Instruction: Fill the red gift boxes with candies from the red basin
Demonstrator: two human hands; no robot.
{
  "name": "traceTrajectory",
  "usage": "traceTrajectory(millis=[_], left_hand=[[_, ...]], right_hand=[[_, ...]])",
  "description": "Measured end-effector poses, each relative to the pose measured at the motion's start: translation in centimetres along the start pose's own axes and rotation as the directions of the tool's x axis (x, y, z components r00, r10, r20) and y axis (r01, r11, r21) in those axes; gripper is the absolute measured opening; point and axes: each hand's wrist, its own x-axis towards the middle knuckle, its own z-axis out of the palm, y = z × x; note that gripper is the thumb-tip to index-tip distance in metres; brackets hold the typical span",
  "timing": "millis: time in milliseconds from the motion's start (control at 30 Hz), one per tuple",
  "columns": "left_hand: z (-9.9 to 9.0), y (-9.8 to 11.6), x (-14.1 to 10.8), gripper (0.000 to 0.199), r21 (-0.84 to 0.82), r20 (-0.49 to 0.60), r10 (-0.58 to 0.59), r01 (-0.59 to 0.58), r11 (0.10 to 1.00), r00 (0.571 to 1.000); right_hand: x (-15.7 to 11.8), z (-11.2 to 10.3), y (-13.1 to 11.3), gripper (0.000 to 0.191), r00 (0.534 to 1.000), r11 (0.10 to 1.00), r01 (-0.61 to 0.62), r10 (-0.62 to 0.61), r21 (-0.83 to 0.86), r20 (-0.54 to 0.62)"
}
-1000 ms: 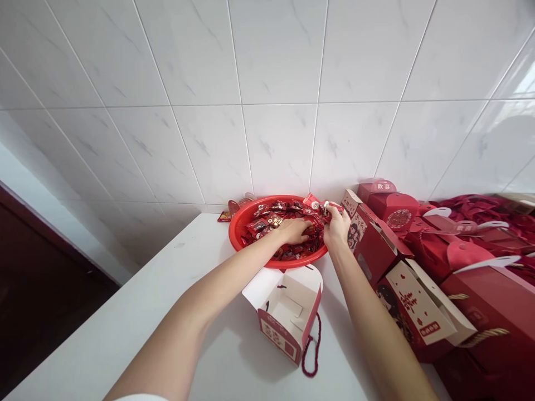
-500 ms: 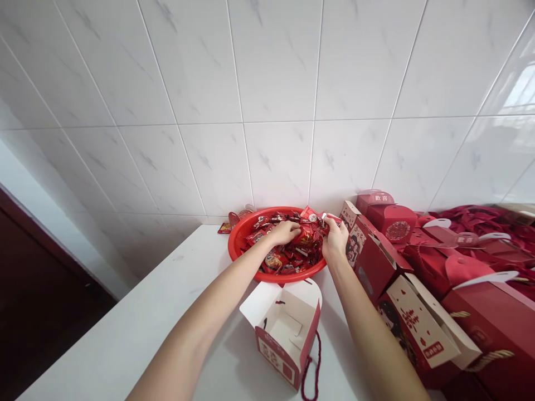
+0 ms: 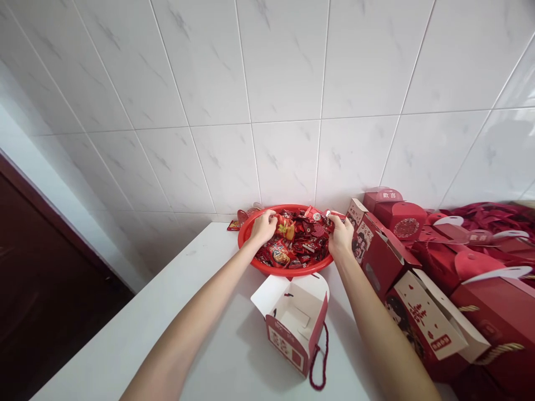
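A red plastic basket (image 3: 292, 272) full of small red packets (image 3: 303, 245) stands against the wall. At its left side my left hand (image 3: 264, 226) is closed on a red and yellow packet (image 3: 286, 227). My right hand (image 3: 340, 236) is over the basket's right rim, its fingers pinched on red packets with a white part at the fingertips. In front of the basket is an open red and white gift box (image 3: 292, 328), with nothing seen inside but its folded bottom. A dark red cord (image 3: 320, 365) hangs from its right side.
Many red gift boxes (image 3: 434, 314) are heaped along the right side of the white table (image 3: 217, 340). Dark red ribbons (image 3: 485, 220) lie behind them. A few small items (image 3: 234, 225) sit behind the basket at the left. The tiled wall (image 3: 284, 161) rises directly behind.
My left hand has moved left across the basket and now grips the red and yellow packet. My right hand stays at the right rim. The whole view has shifted slightly.
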Motion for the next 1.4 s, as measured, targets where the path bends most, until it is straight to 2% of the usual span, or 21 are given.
traceTrajectory(millis=[67, 100, 133, 167, 200, 267, 300, 333, 367, 400, 467, 600, 767, 867, 933, 967, 1033, 1100, 1200, 1333, 1400], left_hand=[[-0.2, 0.3, 0.0, 0.025, 0.037, -0.096, 0.029, -0.026, 0.999, 0.995], [-0.2, 0.7, -0.1, 0.027, 0.047, -0.099, 0.087, -0.082, 0.996, 0.991], [-0.1, 1.2, -0.2, 0.028, 0.047, -0.05, 0.169, -0.167, 0.985, 0.984], [0.1, 1.9, -0.3, 0.029, 0.037, 0.051, 0.266, -0.268, 0.963, 0.963], [0.4, 2.6, -0.5, 0.03, 0.024, 0.189, 0.355, -0.366, 0.93, 0.916], [1.4, 4.1, -0.9, 0.029, 0.032, 0.491, 0.442, -0.523, 0.852, 0.75], [2.1, 4.7, -1.1, 0.031, 0.071, 0.615, 0.425, -0.583, 0.809, 0.664], [3.0, 5.3, -1.3, 0.038, 0.131, 0.704, 0.377, -0.633, 0.763, 0.601], [3.8, 5.8, -1.4, 0.048, 0.202, 0.757, 0.321, -0.67, 0.714, 0.57], [4.7, 6.2, -1.5, 0.058, 0.262, 0.783, 0.27, -0.691, 0.674, 0.56], [6.2, 6.6, -1.5, 0.064, 0.324, 0.792, 0.2, -0.674, 0.664, 0.577], [7.2, 6.4, -0.8, 0.044, 0.286, 0.735, 0.195, -0.558, 0.779, 0.649], [5.0, 5.1, 0.4, 0.019, 0.147, 0.675, 0.242, -0.449, 0.881, 0.697], [3.3, 4.0, 0.9, 0.02, 0.035, 0.613, 0.277, -0.375, 0.926, 0.74], [2.5, 3.1, 1.0, 0.019, -0.102, 0.574, 0.269, -0.258, 0.961, 0.774], [2.2, 2.7, 1.0, 0.017, -0.193, 0.565, 0.244, -0.162, 0.968, 0.788], [1.8, 2.1, 0.9, 0.01, -0.357, 0.57, 0.181, 0.044, 0.933, 0.801], [1.6, 1.8, 0.7, 0.003, -0.428, 0.576, 0.138, 0.154, 0.891, 0.806], [1.4, 1.8, 0.6, 0.006, -0.443, 0.551, 0.122, 0.166, 0.881, 0.826], [1.1, 2.0, 0.7, 0.025, -0.478, 0.504, 0.154, 0.126, 0.87, 0.85], [1.0, 1.9, 0.7, 0.028, -0.479, 0.499, 0.17, 0.107, 0.871, 0.849]], right_hand=[[0.0, 0.0, 0.0, 0.02, 1.0, 1.0, 0.004, -0.004, -0.002, 0.004], [0.0, 0.0, 0.1, 0.02, 1.0, 1.0, 0.003, -0.003, -0.002, 0.006], [0.1, 0.0, 0.1, 0.021, 1.0, 1.0, 0.002, -0.002, -0.003, 0.007], [0.1, 0.0, 0.1, 0.021, 1.0, 1.0, 0.002, -0.002, -0.003, 0.008], [0.2, 0.0, 0.1, 0.022, 1.0, 1.0, 0.004, -0.004, -0.005, 0.01], [0.2, 0.0, 0.2, 0.021, 1.0, 1.0, 0.013, -0.013, -0.012, 0.012], [0.2, 0.0, 0.2, 0.021, 1.0, 1.0, 0.018, -0.017, -0.016, 0.013], [0.2, 0.0, 0.2, 0.02, 1.0, 1.0, 0.022, -0.022, -0.019, 0.013], [0.2, 0.0, 0.2, 0.02, 1.0, 0.999, 0.026, -0.026, -0.022, 0.013], [0.2, -0.1, 0.2, 0.019, 0.999, 0.999, 0.032, -0.032, -0.023, 0.016], [0.1, -0.1, 0.2, 0.018, 0.998, 0.999, 0.048, -0.047, -0.025, 0.028], [0.0, -0.2, 0.1, 0.021, 0.998, 0.999, 0.046, -0.045, -0.027, 0.039], [0.2, -0.3, 0.3, 0.022, 0.999, 0.999, 0.037, -0.037, -0.022, 0.027], [0.3, -0.3, 0.4, 0.021, 0.998, 0.999, 0.047, -0.047, -0.024, 0.034], [0.2, -0.2, 0.4, 0.021, 0.998, 0.999, 0.045, -0.044, -0.029, 0.033], [0.2, -0.2, 0.3, 0.02, 0.999, 0.999, 0.044, -0.043, -0.03, 0.033], [0.1, -0.2, 0.3, 0.02, 0.998, 0.998, 0.046, -0.045, -0.032, 0.036], [0.1, -0.2, 0.3, 0.019, 0.998, 0.998, 0.053, -0.052, -0.028, 0.046], [0.0, -0.3, 0.2, 0.018, 0.997, 0.998, 0.051, -0.05, -0.021, 0.059], [0.0, -0.2, 0.3, 0.018, 0.998, 0.998, 0.047, -0.045, -0.038, 0.052], [0.0, -0.3, 0.3, 0.017, 0.997, 0.997, 0.054, -0.051, -0.051, 0.057]])
